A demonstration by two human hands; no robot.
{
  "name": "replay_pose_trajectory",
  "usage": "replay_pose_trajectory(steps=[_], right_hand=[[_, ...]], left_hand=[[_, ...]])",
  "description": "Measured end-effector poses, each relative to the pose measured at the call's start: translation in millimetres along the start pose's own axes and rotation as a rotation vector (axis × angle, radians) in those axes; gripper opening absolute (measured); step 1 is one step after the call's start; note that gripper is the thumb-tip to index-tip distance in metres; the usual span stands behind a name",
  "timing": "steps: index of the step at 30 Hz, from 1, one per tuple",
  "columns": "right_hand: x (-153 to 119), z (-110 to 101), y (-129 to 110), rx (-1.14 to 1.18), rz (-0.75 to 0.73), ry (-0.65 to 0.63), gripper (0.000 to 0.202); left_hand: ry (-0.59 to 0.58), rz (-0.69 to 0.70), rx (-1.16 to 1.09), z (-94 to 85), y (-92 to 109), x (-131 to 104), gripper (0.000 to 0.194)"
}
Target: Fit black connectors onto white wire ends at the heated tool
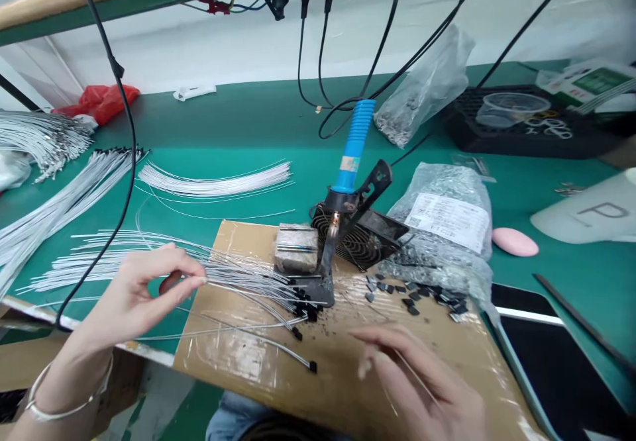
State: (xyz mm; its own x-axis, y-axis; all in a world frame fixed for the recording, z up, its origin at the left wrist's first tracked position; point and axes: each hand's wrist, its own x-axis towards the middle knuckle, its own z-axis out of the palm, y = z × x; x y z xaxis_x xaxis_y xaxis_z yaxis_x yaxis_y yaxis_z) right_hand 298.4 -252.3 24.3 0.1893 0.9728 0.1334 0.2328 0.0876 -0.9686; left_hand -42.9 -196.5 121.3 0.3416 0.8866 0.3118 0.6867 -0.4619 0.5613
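My left hand [144, 292] pinches a thin white wire, thumb and forefinger together, beside a bundle of white wires [248, 279]. The bundle's black-tipped ends lie by the metal foot of a stand. My right hand [412, 378], blurred, is low over the cardboard [278, 375], with a thin strand along its curled fingers; whether they grip it is unclear. Between the hands lies one wire with a black tip [312, 366]. A blue-handled soldering iron [355, 143] stands upright in the stand beside a grey block [297, 249]. Small black pieces [412, 295] are scattered right of the foot.
A black fan [352, 239] sits behind the iron. Bubble-wrap packaging [442, 209], a pink oval object [515, 242] and a phone [561, 368] are on the right. More wires [213, 181] lie at the back left. A black cable [130, 130] hangs across the left side.
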Motion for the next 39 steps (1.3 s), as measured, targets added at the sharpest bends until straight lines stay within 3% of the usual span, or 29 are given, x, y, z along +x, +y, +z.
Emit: replay_pose_trajectory(steps=[7, 10, 18, 27, 31, 36, 39], right_hand=[[2.7, 20.3, -13.0, 0.182, 0.023, -0.172, 0.016], [1.9, 20.7, -14.4, 0.218, -0.001, -0.179, 0.025], [2.5, 23.3, -9.8, 0.214, -0.112, -0.215, 0.02], [6.6, 16.2, -7.8, 0.226, -0.175, -0.299, 0.017], [4.1, 13.3, -12.9, 0.184, -0.205, -0.274, 0.017], [6.2, 8.8, -5.9, 0.031, -0.357, -0.311, 0.019], [1.3, 11.3, 1.6, -0.001, -0.317, -0.287, 0.019]], left_hand=[[-0.115, 0.068, -0.001, 10.8, 6.6, -12.1, 0.019], [-0.115, 0.051, -0.015, 12.5, 9.1, -14.7, 0.018], [-0.219, 0.039, -0.065, 19.7, 20.4, -13.7, 0.019], [-0.367, 0.005, -0.13, 21.3, 18.3, -9.8, 0.021], [-0.396, -0.036, -0.154, 26.4, 17.0, -7.6, 0.022], [-0.413, -0.082, -0.122, 38.1, 15.8, -5.2, 0.019], [-0.45, -0.099, 0.0, 56.1, 31.6, -5.2, 0.017]])
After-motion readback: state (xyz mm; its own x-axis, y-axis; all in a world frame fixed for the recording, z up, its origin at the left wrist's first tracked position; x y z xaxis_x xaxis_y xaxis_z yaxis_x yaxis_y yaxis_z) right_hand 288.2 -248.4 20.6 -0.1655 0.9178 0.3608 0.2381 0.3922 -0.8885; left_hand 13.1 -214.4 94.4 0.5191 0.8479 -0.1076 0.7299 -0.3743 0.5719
